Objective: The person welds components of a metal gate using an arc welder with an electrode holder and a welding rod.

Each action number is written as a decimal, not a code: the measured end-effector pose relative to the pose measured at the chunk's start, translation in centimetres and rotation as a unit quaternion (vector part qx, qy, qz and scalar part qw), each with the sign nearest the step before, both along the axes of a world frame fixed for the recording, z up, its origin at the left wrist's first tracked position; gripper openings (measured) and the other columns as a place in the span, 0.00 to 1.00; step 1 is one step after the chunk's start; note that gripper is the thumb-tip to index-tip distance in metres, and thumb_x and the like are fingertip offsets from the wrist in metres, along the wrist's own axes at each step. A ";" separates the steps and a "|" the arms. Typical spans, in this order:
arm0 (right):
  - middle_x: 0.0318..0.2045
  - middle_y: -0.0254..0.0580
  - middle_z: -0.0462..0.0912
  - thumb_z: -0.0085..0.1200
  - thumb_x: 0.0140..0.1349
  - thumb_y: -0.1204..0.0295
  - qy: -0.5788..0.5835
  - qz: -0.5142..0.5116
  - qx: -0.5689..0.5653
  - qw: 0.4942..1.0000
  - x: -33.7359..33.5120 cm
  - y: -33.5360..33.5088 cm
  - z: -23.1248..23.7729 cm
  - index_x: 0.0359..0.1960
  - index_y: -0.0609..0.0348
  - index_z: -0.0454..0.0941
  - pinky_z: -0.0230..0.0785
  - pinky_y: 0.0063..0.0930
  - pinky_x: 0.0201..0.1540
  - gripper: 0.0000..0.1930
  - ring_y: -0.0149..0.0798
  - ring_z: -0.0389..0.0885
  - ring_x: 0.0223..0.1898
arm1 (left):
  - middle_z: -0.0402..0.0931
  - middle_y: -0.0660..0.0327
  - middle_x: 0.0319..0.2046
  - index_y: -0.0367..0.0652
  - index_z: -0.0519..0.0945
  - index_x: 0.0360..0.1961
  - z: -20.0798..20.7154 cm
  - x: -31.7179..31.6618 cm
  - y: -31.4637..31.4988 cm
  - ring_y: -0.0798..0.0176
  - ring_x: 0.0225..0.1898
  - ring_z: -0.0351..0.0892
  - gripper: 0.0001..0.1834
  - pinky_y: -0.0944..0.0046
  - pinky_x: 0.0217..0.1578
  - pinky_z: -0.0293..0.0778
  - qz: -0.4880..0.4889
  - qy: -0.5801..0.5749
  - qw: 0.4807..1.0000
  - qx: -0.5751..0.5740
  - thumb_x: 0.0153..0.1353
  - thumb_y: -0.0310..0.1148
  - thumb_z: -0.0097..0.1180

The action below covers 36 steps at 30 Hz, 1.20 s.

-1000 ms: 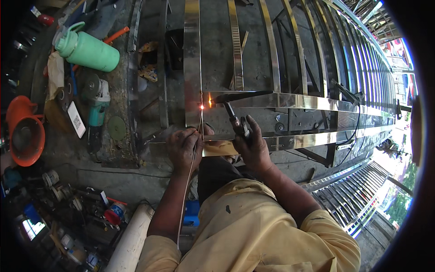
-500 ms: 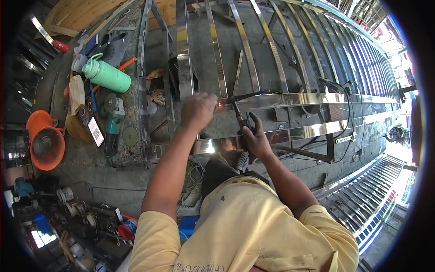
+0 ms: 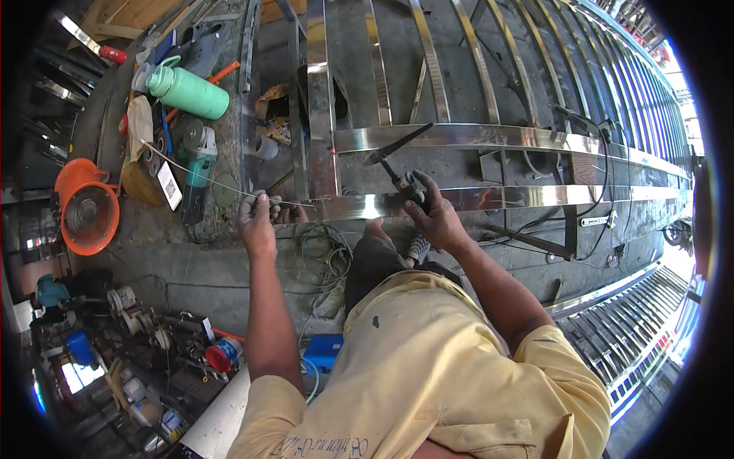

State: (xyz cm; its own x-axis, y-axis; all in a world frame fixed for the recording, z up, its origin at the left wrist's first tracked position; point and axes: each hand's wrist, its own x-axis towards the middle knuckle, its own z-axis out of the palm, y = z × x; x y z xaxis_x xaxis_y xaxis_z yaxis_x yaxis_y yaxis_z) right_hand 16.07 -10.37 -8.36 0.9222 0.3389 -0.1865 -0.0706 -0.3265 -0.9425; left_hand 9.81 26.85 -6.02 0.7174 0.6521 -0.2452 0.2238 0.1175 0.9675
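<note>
My right hand [image 3: 437,216] is closed round the black handle of a TIG welding torch [image 3: 399,179], whose long back cap points up and to the right. The torch is above the gap between two polished metal rails of a large barred frame [image 3: 451,136]. Further left, my left hand [image 3: 258,223] pinches a thin filler rod [image 3: 205,177]. One end of the rod reaches left over the bench, and the other lies by the near rail [image 3: 344,208]. A small reddish spot shows at the corner joint of an upright bar and the far rail.
On the left bench lie a green angle grinder [image 3: 199,161], a mint green bottle [image 3: 187,90], a white printed card [image 3: 169,186] and an orange blower [image 3: 89,206]. Cables [image 3: 325,256] coil on the floor below the rail. Another barred frame [image 3: 623,329] lies at lower right.
My left hand has moved left and toward me, away from the corner joint, and the rod now shows. The torch has come away from the joint, and the glow by its tip is gone.
</note>
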 end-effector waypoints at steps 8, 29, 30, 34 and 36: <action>0.57 0.60 0.82 0.65 0.71 0.72 0.029 0.122 -0.027 0.992 -0.6 2.9 4.2 0.76 0.55 0.66 0.78 0.46 0.58 0.34 0.61 0.84 0.56 | 0.88 0.58 0.40 0.41 0.80 0.49 -1.6 -0.6 -0.6 0.70 0.34 0.82 0.08 0.66 0.40 0.81 0.008 -0.024 0.999 -0.037 0.77 0.33 0.63; 0.47 0.51 0.78 0.68 0.66 0.76 0.069 0.114 -0.059 0.989 1.7 5.7 7.3 0.74 0.56 0.71 0.74 0.43 0.52 0.34 0.52 0.78 0.47 | 0.90 0.51 0.42 0.40 0.79 0.49 -1.6 -0.5 3.0 0.66 0.32 0.87 0.07 0.63 0.35 0.85 -0.090 0.042 0.992 -0.079 0.79 0.33 0.59; 0.47 0.51 0.78 0.68 0.66 0.76 0.070 0.113 -0.061 0.989 1.7 5.8 7.3 0.74 0.56 0.71 0.74 0.43 0.52 0.34 0.52 0.78 0.47 | 0.90 0.51 0.42 0.40 0.79 0.49 -1.7 -0.5 3.0 0.66 0.32 0.87 0.07 0.63 0.35 0.85 -0.091 0.043 0.992 -0.081 0.79 0.33 0.59; 0.46 0.49 0.77 0.68 0.65 0.77 0.073 0.110 -0.049 0.990 1.4 6.1 7.1 0.73 0.57 0.71 0.74 0.41 0.51 0.34 0.50 0.78 0.46 | 0.90 0.51 0.41 0.40 0.79 0.49 -1.7 -0.1 3.1 0.66 0.31 0.87 0.06 0.65 0.34 0.84 -0.075 0.050 0.991 -0.095 0.78 0.31 0.59; 0.44 0.49 0.78 0.68 0.65 0.77 0.078 0.099 -0.042 0.991 1.0 6.5 7.0 0.73 0.58 0.72 0.74 0.41 0.50 0.33 0.50 0.78 0.46 | 0.90 0.51 0.41 0.41 0.79 0.48 -1.6 0.0 3.2 0.66 0.31 0.87 0.06 0.66 0.33 0.83 -0.079 0.056 0.991 -0.093 0.78 0.31 0.59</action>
